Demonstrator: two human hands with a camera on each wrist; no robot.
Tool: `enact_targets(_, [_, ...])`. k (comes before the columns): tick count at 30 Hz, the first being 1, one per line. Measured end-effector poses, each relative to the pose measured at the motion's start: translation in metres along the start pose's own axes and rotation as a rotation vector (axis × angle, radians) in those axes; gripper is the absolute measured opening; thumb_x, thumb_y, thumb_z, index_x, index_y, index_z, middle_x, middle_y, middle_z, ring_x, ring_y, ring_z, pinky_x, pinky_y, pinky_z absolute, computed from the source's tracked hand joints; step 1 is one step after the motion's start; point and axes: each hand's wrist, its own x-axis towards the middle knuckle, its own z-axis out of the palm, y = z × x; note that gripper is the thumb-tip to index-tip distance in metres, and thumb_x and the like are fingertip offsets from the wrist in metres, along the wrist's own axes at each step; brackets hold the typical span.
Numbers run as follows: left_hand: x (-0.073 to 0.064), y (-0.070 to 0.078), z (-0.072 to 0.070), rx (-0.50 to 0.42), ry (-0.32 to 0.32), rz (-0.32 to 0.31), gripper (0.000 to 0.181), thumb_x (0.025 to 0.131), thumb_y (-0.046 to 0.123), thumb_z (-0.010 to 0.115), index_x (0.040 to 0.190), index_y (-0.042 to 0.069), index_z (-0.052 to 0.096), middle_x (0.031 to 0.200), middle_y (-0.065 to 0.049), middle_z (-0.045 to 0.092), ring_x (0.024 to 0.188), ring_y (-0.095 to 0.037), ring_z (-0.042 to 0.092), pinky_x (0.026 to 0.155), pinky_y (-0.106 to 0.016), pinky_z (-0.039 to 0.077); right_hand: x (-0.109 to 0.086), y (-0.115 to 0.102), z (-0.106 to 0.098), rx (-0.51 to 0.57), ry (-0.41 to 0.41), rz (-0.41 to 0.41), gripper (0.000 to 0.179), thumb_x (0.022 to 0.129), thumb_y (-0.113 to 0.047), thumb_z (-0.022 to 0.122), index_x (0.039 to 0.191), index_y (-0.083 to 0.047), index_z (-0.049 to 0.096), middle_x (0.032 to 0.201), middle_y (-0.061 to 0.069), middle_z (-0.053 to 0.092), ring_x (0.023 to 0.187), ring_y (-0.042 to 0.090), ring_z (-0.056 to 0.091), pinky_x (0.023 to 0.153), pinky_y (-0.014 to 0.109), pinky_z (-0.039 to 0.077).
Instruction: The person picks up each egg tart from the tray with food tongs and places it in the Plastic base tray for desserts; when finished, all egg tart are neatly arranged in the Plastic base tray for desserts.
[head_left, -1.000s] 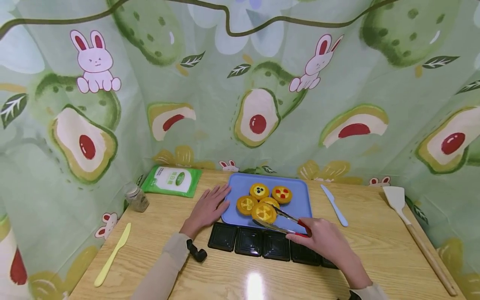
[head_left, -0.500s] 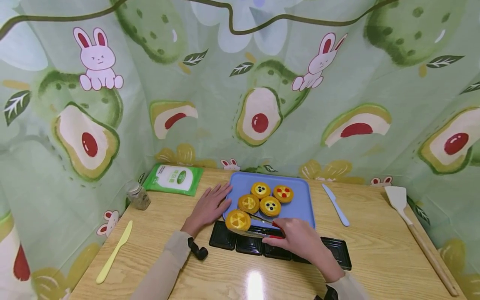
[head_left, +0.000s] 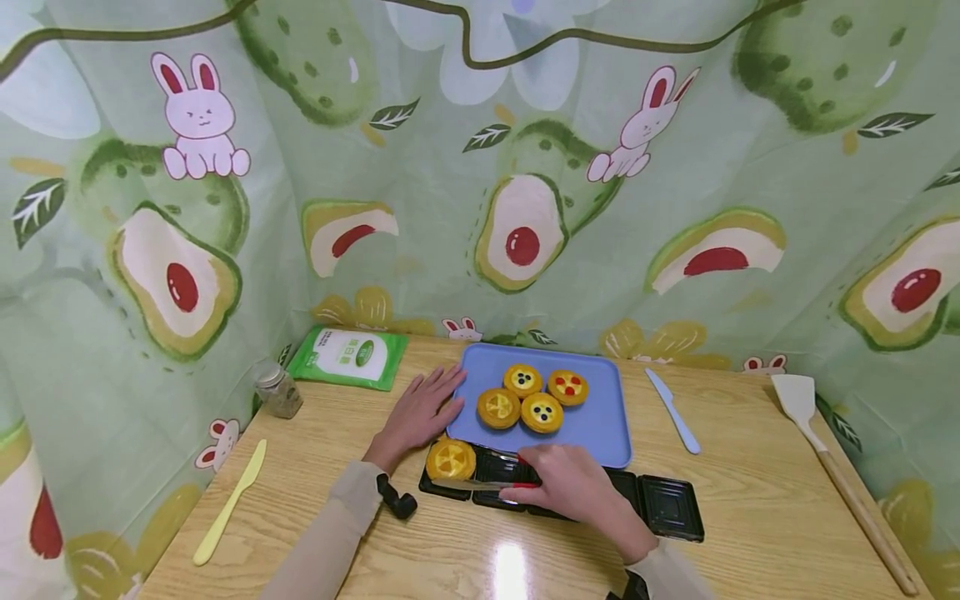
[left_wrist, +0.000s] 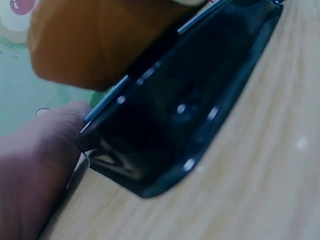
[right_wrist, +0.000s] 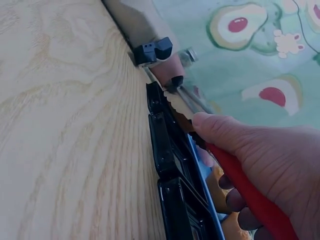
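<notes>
My right hand (head_left: 573, 483) grips a pair of tongs (right_wrist: 250, 192) by the red handles. Between their metal arms is an egg tart (head_left: 451, 459) with orange wedge-shaped pieces on top. It overlaps the leftmost of a row of black plastic trays (head_left: 446, 492); in the left wrist view the tart (left_wrist: 100, 45) shows above the tray's dark wall (left_wrist: 165, 125). My left hand (head_left: 420, 412) lies with fingers extended, fingertips at the left edge of a blue tray (head_left: 592, 437). Several tarts (head_left: 542, 412) sit on it, topped with dark berries, red pieces or orange wedges.
A green packet (head_left: 348, 358) and a glass jar (head_left: 277, 390) stand back left. A yellow knife (head_left: 228, 504) lies at the left, a blue knife (head_left: 672, 411) right of the tray. A spatula (head_left: 840, 479) runs along the right edge. Printed curtains (head_left: 420, 250) enclose the table.
My right hand has moved left with the tongs, carrying the tart off the blue tray to the leftmost black tray. A berry-topped tart beneath is now uncovered. My left hand has stayed put.
</notes>
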Motion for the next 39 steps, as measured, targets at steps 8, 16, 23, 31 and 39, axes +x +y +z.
enact_targets(8, [0.001, 0.000, 0.002, 0.008, -0.010, -0.010, 0.062, 0.111, 0.054, 0.036, 0.166, 0.027, 0.031, 0.172, 0.007, 0.026, 0.160, -0.026, 0.021, 0.128, -0.056, 0.014, 0.001, -0.002, 0.001, 0.002, -0.038, 0.021, 0.055, 0.089, -0.068, 0.070, 0.071, -0.018, 0.053, 0.059, -0.012, 0.025, 0.046, 0.003, 0.023, 0.044, 0.024, 0.016])
enact_targets(16, [0.000, 0.000, 0.002, 0.005, -0.006, -0.006, 0.062, 0.111, 0.054, 0.036, 0.166, 0.026, 0.032, 0.171, 0.007, 0.028, 0.160, -0.025, 0.021, 0.128, -0.056, 0.015, -0.001, -0.001, 0.001, 0.013, -0.037, 0.029, 0.057, 0.088, -0.069, 0.071, 0.074, -0.016, 0.056, 0.060, -0.012, 0.025, 0.047, 0.003, 0.023, 0.045, 0.024, 0.017])
enact_targets(23, [0.000, 0.000, 0.001, 0.003, 0.008, 0.003, 0.061, 0.111, 0.051, 0.038, 0.165, 0.024, 0.034, 0.171, 0.004, 0.030, 0.159, -0.028, 0.023, 0.127, -0.057, 0.015, -0.002, 0.000, -0.004, 0.026, -0.012, 0.031, 0.056, 0.089, -0.073, 0.067, 0.080, -0.018, 0.058, 0.060, -0.014, 0.033, 0.049, 0.001, 0.032, 0.044, 0.023, 0.025])
enact_targets(31, [0.002, 0.000, 0.001, 0.012, 0.000, 0.004, 0.061, 0.111, 0.049, 0.041, 0.165, 0.024, 0.034, 0.171, 0.006, 0.029, 0.159, -0.027, 0.023, 0.127, -0.057, 0.016, -0.008, 0.002, -0.013, 0.099, 0.021, 0.083, 0.056, 0.087, -0.071, 0.071, 0.081, -0.017, 0.059, 0.059, -0.013, 0.038, 0.047, 0.001, 0.033, 0.044, 0.022, 0.027])
enact_targets(39, [0.001, 0.000, 0.001, 0.011, -0.006, 0.001, 0.061, 0.111, 0.052, 0.038, 0.166, 0.025, 0.033, 0.171, 0.006, 0.029, 0.159, -0.026, 0.022, 0.127, -0.057, 0.016, -0.013, 0.007, -0.023, 0.147, 0.046, 0.151, 0.063, 0.085, -0.076, 0.068, 0.088, -0.013, 0.066, 0.057, -0.013, 0.038, 0.046, 0.001, 0.034, 0.044, 0.021, 0.028])
